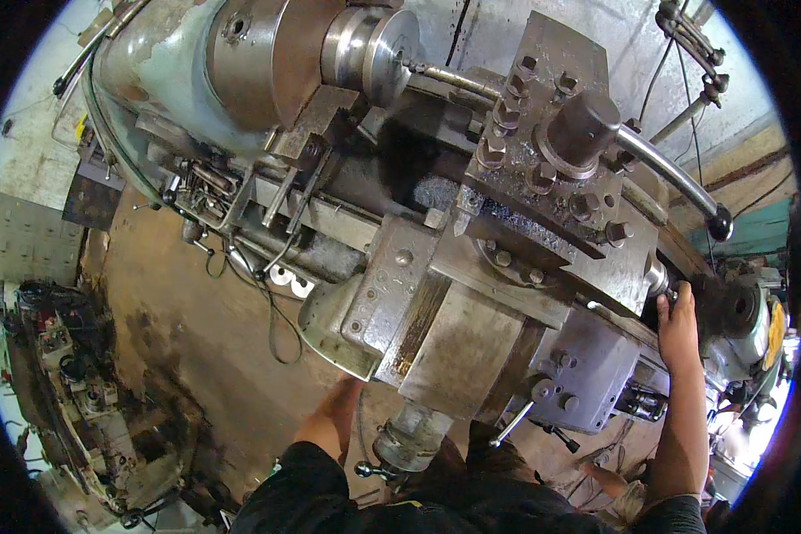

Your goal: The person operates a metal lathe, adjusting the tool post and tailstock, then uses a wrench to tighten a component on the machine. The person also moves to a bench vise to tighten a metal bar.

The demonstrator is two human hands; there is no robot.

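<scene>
At the right end of the lathe's compound slide, the fingers of my right hand (pixel 679 331) are closed round the slide's handle, beside its round metal collar (pixel 656 278). My left forearm (pixel 332 422) reaches under the front of the lathe carriage (pixel 387 289), which hides the hand. Above the slide stands the square tool post (pixel 556 67) with several clamping bolts and a long lever (pixel 672 169). A slim bar tool (pixel 454 80) sticks out leftward from it, its tip at the face of the shiny round workpiece (pixel 392 55) in the chuck (pixel 267 58).
A steady-rest-like bracket (pixel 316 129) and loose tools (pixel 214 182) sit left of the carriage. Below the slide is the grey apron box (pixel 583 369) with a small lever (pixel 513 423). A cluttered machine bench (pixel 89 400) stands at left; another person's foot (pixel 603 481) shows lower right.
</scene>
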